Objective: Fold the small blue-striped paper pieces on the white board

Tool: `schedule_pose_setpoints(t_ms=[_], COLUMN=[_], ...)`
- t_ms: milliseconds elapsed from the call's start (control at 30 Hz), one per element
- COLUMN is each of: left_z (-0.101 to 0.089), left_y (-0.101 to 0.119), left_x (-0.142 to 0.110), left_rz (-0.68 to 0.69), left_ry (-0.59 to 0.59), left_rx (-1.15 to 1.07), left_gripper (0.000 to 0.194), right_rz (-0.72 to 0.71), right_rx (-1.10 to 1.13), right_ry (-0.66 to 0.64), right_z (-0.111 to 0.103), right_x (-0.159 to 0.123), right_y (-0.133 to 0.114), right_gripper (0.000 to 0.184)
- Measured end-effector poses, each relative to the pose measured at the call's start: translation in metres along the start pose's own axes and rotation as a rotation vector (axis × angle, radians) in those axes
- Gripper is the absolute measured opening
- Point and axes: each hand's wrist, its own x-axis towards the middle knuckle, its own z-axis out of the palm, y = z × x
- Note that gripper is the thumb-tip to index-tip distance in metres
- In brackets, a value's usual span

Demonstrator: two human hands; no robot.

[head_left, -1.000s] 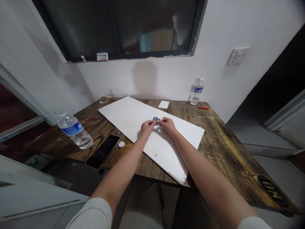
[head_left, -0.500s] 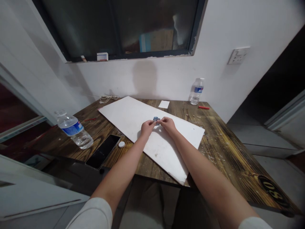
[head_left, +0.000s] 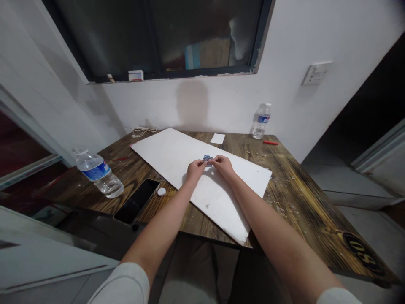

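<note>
My left hand (head_left: 195,169) and my right hand (head_left: 222,164) meet over a large white board (head_left: 177,154) that lies on the wooden table (head_left: 300,198). Both hands pinch a small blue object (head_left: 207,158) between their fingertips, just above the board. The fingers of each hand are curled closed around it. What the small blue object is cannot be made out.
A water bottle (head_left: 97,172) lies at the left, beside a black phone (head_left: 136,200) and a white cap (head_left: 161,191). A second bottle (head_left: 261,121) stands by the wall, near a red pen (head_left: 270,142), a white paper square (head_left: 217,138) and a coiled cable (head_left: 144,130).
</note>
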Motion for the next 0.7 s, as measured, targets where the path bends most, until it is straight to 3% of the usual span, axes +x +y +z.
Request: schedule_pose_setpoints(t_ms=[700], left_z=[0.0001], left_y=[-0.0009], left_x=[-0.0002], left_rz=[-0.016], left_ry=[0.003], left_rx=[0.002], left_gripper=[0.031], right_rz=[0.003], right_rx=[0.005], right_ry=[0.004], right_z=[-0.0005], right_x=[0.002], right_y=[0.0031], right_gripper=[0.042])
